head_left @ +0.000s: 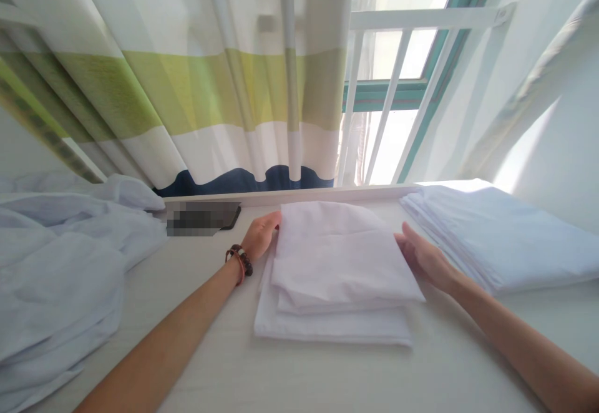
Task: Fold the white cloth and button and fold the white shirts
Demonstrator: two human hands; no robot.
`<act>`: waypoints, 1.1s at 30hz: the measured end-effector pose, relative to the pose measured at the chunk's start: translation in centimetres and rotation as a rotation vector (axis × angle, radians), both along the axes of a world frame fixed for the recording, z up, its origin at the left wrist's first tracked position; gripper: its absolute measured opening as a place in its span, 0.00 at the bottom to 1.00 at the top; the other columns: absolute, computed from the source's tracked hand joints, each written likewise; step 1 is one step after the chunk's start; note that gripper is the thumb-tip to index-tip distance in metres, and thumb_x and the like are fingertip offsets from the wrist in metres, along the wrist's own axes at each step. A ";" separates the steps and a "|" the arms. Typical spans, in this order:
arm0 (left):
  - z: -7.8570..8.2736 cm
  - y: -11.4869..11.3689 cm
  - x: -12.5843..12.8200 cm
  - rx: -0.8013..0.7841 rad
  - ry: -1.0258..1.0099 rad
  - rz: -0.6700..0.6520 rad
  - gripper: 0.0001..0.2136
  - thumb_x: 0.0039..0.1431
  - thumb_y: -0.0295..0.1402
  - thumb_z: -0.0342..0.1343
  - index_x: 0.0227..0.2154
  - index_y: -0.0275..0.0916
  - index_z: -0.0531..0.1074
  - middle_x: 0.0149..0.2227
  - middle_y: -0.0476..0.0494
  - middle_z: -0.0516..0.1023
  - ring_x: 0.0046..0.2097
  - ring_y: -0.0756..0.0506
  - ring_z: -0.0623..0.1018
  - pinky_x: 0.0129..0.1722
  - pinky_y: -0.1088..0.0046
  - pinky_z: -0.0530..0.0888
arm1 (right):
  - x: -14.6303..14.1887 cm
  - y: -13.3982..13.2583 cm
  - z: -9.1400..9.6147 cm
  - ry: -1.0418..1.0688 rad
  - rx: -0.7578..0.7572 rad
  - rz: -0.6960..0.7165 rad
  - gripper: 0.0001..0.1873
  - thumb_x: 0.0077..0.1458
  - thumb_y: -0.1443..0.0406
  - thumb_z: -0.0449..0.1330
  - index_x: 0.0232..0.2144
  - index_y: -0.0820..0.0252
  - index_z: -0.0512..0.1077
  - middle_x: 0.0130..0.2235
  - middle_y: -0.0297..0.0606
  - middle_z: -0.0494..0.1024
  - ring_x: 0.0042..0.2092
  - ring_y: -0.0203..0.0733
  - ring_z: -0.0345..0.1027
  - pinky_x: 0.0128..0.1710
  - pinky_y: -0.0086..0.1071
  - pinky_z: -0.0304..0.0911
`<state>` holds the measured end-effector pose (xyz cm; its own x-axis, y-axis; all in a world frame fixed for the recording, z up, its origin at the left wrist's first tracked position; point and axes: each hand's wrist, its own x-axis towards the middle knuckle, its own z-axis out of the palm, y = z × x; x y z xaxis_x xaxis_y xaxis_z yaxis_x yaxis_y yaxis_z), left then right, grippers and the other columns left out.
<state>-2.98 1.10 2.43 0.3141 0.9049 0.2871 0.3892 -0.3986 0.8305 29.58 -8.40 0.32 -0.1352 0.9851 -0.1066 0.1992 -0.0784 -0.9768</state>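
A folded white cloth (pixel 337 263) lies in the middle of the white surface (pixel 299 375), its layers stacked unevenly. My left hand (pixel 260 235), with a bead bracelet on the wrist, rests against the cloth's left edge, and its fingertips slip under the top fold. My right hand (pixel 423 257) lies flat against the right edge, fingers stretched out together. Neither hand lifts the cloth.
A stack of folded white sheets (pixel 505 238) sits at the right. A heap of loose pale bedding (pixel 60 276) fills the left. A dark flat object (pixel 203 218) lies by the far ledge. Striped curtains (pixel 210 88) and a barred window (pixel 397 88) stand behind.
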 end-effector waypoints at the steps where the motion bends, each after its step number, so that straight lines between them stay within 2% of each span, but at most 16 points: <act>1: 0.1 -0.3 0.1 -0.009 -0.018 -0.023 0.17 0.63 0.42 0.44 0.27 0.36 0.71 0.29 0.49 0.75 0.35 0.46 0.70 0.38 0.74 0.65 | 0.0 -0.1 0.1 0.071 -0.051 0.046 0.38 0.58 0.41 0.35 0.35 0.57 0.77 0.29 0.41 0.80 0.35 0.52 0.76 0.33 0.40 0.70; 3: 0.3 -0.8 0.4 -0.098 -0.108 -0.111 0.16 0.61 0.43 0.48 0.39 0.37 0.73 0.37 0.47 0.77 0.38 0.45 0.73 0.39 0.73 0.68 | -0.2 -0.3 0.1 0.176 -0.118 0.100 0.32 0.58 0.43 0.41 0.41 0.55 0.76 0.34 0.42 0.82 0.40 0.53 0.76 0.38 0.42 0.71; 4: 0.3 -1.0 0.5 -0.176 -0.184 -0.163 0.18 0.60 0.44 0.50 0.47 0.39 0.70 0.41 0.47 0.78 0.40 0.44 0.74 0.39 0.73 0.69 | -0.3 -0.4 0.2 0.220 -0.141 0.110 0.28 0.58 0.44 0.46 0.43 0.54 0.75 0.37 0.41 0.82 0.41 0.53 0.76 0.40 0.43 0.71; 6: 0.4 -1.4 0.8 -0.376 -0.355 -0.257 0.26 0.55 0.43 0.57 0.56 0.42 0.63 0.45 0.45 0.77 0.41 0.42 0.76 0.37 0.72 0.71 | -0.7 -0.6 0.4 0.312 -0.181 0.119 0.23 0.55 0.48 0.53 0.44 0.54 0.75 0.40 0.42 0.82 0.44 0.54 0.75 0.44 0.44 0.71; 9: 0.6 -2.0 0.8 -0.689 -0.469 -0.344 0.32 0.49 0.41 0.62 0.57 0.40 0.62 0.46 0.40 0.78 0.43 0.39 0.78 0.37 0.70 0.73 | -1.5 -0.8 0.9 0.414 -0.260 0.091 0.25 0.55 0.48 0.52 0.42 0.57 0.76 0.42 0.45 0.81 0.46 0.56 0.74 0.47 0.45 0.70; 11: 0.7 -2.3 0.6 -0.852 -0.455 -0.349 0.29 0.50 0.40 0.63 0.55 0.36 0.66 0.46 0.37 0.78 0.45 0.38 0.78 0.39 0.69 0.74 | -2.1 -1.0 1.2 0.416 -0.321 0.058 0.25 0.56 0.48 0.52 0.43 0.59 0.75 0.44 0.46 0.80 0.46 0.55 0.74 0.47 0.44 0.71; 13: 0.8 -2.5 0.4 -0.933 -0.429 -0.283 0.24 0.52 0.37 0.62 0.52 0.34 0.68 0.45 0.36 0.79 0.45 0.39 0.78 0.40 0.69 0.75 | -2.7 -1.0 1.5 0.387 -0.365 0.038 0.23 0.56 0.51 0.56 0.45 0.60 0.73 0.46 0.46 0.79 0.47 0.53 0.74 0.47 0.42 0.71; 16: 0.7 -2.2 0.7 -0.950 -0.408 -0.174 0.21 0.53 0.32 0.62 0.49 0.33 0.70 0.42 0.38 0.80 0.42 0.42 0.80 0.39 0.70 0.75 | -3.2 -0.3 1.6 0.351 -0.351 0.032 0.23 0.54 0.57 0.62 0.50 0.60 0.70 0.49 0.44 0.78 0.47 0.49 0.74 0.46 0.38 0.72; 19: 0.5 -0.9 1.9 -0.889 -0.483 -0.149 0.23 0.52 0.28 0.62 0.52 0.37 0.67 0.42 0.41 0.80 0.38 0.43 0.80 0.38 0.70 0.76 | -3.3 1.4 1.4 0.281 -0.249 -0.038 0.22 0.53 0.58 0.64 0.49 0.58 0.70 0.50 0.42 0.77 0.47 0.48 0.74 0.44 0.36 0.72; 22: 0.3 0.6 3.0 -0.841 -0.588 -0.184 0.21 0.57 0.31 0.57 0.54 0.37 0.64 0.42 0.40 0.79 0.36 0.44 0.80 0.36 0.70 0.76 | -2.9 3.1 1.5 0.208 -0.170 -0.147 0.23 0.52 0.59 0.65 0.50 0.55 0.69 0.50 0.39 0.77 0.47 0.48 0.74 0.41 0.34 0.73; 24: 0.5 1.0 3.0 -0.821 -0.595 -0.195 0.20 0.60 0.34 0.54 0.55 0.37 0.62 0.42 0.40 0.78 0.35 0.45 0.79 0.35 0.70 0.76 | -2.7 3.5 2.0 0.240 -0.204 -0.155 0.25 0.52 0.59 0.64 0.52 0.54 0.68 0.49 0.39 0.78 0.45 0.47 0.74 0.39 0.33 0.74; 27: 1.1 0.6 2.0 -0.783 -0.491 -0.109 0.22 0.60 0.38 0.55 0.55 0.40 0.59 0.38 0.45 0.77 0.32 0.47 0.77 0.31 0.73 0.75 | -2.5 2.8 3.0 0.338 -0.310 -0.133 0.25 0.54 0.62 0.63 0.54 0.57 0.66 0.45 0.41 0.80 0.39 0.44 0.76 0.33 0.30 0.74; 29: 1.8 -0.1 1.0 -0.802 -0.407 -0.067 0.20 0.59 0.39 0.56 0.51 0.36 0.62 0.32 0.47 0.76 0.29 0.49 0.75 0.27 0.74 0.74 | -2.6 2.0 3.6 0.389 -0.341 -0.146 0.24 0.55 0.65 0.62 0.54 0.60 0.66 0.43 0.42 0.80 0.35 0.41 0.76 0.30 0.28 0.73; 33: 2.8 -1.6 -0.4 -0.923 -0.311 -0.111 0.17 0.60 0.41 0.54 0.41 0.29 0.70 0.28 0.45 0.75 0.28 0.47 0.75 0.27 0.70 0.75 | -3.4 0.4 3.8 0.450 -0.352 -0.212 0.19 0.55 0.69 0.60 0.50 0.66 0.68 0.40 0.45 0.81 0.33 0.40 0.75 0.28 0.28 0.73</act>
<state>-3.36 -0.50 5.27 0.4410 0.7855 -0.4342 0.0995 0.4379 0.8935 26.13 -7.96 4.07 -0.0478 0.9114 -0.4088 -0.2827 -0.4048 -0.8696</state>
